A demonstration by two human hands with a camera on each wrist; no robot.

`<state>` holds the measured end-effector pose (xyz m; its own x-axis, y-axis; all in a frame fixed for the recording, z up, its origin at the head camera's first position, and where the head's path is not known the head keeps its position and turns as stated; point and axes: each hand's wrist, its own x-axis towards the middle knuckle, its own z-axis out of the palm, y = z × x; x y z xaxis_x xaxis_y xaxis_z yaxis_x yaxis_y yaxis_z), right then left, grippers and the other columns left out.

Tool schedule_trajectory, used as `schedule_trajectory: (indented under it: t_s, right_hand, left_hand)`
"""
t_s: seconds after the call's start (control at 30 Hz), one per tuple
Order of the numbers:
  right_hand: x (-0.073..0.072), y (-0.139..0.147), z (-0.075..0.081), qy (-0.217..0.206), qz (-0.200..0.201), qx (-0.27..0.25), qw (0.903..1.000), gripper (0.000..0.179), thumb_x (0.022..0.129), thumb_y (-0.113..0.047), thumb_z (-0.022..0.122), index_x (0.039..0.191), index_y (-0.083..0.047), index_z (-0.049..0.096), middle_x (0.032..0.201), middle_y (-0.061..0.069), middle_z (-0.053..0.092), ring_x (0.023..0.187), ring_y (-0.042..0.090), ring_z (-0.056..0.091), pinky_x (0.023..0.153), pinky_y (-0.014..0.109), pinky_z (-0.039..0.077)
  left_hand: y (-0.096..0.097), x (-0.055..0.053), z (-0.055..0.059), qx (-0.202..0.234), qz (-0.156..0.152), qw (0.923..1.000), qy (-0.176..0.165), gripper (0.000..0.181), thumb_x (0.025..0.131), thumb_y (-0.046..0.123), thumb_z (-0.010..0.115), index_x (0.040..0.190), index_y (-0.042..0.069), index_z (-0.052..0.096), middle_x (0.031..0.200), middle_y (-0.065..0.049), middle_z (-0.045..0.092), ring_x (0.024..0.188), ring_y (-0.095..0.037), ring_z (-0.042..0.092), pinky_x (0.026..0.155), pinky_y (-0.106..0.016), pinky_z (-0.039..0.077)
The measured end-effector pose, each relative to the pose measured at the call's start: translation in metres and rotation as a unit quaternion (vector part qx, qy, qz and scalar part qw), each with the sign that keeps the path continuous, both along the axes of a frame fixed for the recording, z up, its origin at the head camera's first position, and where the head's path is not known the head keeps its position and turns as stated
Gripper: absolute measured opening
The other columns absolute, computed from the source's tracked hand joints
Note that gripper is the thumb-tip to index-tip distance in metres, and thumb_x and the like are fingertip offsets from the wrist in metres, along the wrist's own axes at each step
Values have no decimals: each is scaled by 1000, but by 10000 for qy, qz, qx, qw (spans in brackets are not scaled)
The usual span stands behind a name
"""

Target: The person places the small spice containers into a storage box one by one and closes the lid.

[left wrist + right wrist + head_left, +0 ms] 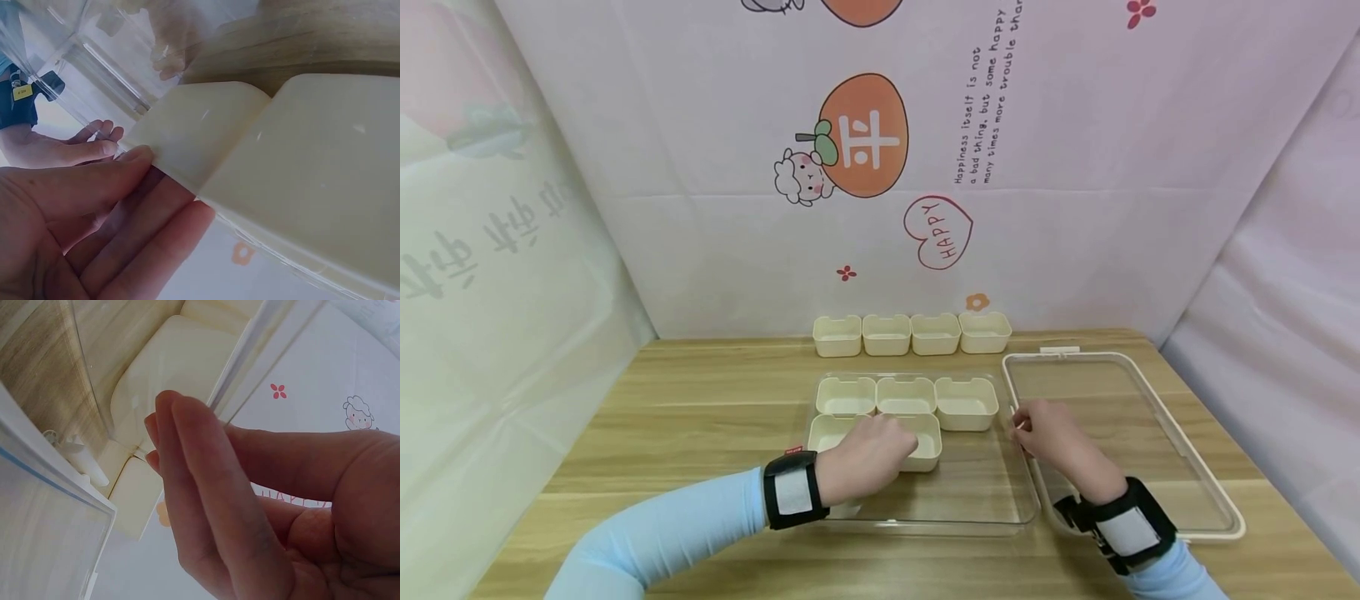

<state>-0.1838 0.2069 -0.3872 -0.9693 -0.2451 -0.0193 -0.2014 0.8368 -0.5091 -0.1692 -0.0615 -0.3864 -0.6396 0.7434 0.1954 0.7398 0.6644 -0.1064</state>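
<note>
While the left hand [867, 457] pinches the rim of a cream bin [929, 447] between thumb and fingers, the right hand [1063, 442] has its fingers closed together against the thumb on the right rim of a clear box [925, 527]. The left forearm slants in from the surface's near left, palm down; the right one reaches forward and leftward from the near-right corner, passing over the lid's left rim. The pinched bin ends the front row inside the box, touching its left neighbour [829, 430], with three more bins [967, 405] behind; box floor extends to its right and nearer side. Just right of the box, a white-rimmed clear lid [1097, 356] lies along the surface's right edge. Four bins [886, 336] line the far edge, and a broad stretch of surface [700, 417] runs to the left edge.
</note>
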Motion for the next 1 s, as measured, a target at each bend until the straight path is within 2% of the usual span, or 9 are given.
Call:
schedule_trajectory:
  t_s: [0.2, 0.43, 0.7, 0.83, 1.0]
  right_hand:
    - [0, 0, -1, -7, -10, -9, 10000, 12, 85, -2, 61, 90, 8, 64, 68, 9, 68, 51, 11, 60, 51, 26, 46]
    - [0, 0, -1, -89, -61, -42, 9999, 12, 86, -2, 61, 91, 8, 64, 69, 10, 68, 52, 11, 60, 51, 26, 47]
    - [-1, 1, -2, 23, 26, -69, 10000, 9, 84, -1, 60, 87, 7, 64, 69, 11, 68, 51, 12, 61, 50, 26, 47]
    - [0, 0, -2, -31, -17, -60, 10000, 11, 84, -1, 61, 90, 8, 64, 70, 12, 68, 52, 15, 62, 51, 26, 48]
    - [0, 0, -3, -63, -43, -5, 10000, 12, 85, -1, 61, 92, 8, 64, 69, 10, 68, 52, 14, 62, 52, 26, 47]
  left_hand:
    - [-1, 0, 0, 215, -57, 9997, -80, 28, 76, -10, 56, 62, 14, 59, 51, 8, 42, 51, -4, 36, 39, -19, 27]
    - [-1, 0, 1, 220, -35, 9997, -111, 28, 75, -11, 55, 63, 14, 59, 53, 7, 45, 52, -3, 38, 40, -19, 28]
    - [-3, -1, 2, 296, -100, 9989, -352, 26, 76, -12, 55, 65, 12, 58, 54, 7, 45, 52, -2, 34, 42, -17, 28]
    - [-4, -2, 3, 264, -96, 9988, -402, 20, 78, -5, 61, 69, 12, 60, 59, 6, 54, 53, -2, 43, 45, -16, 32]
    - [-4, -2, 6, 237, 79, 9978, -619, 9, 79, 10, 72, 77, 12, 64, 70, 3, 63, 59, -2, 52, 49, -14, 38]
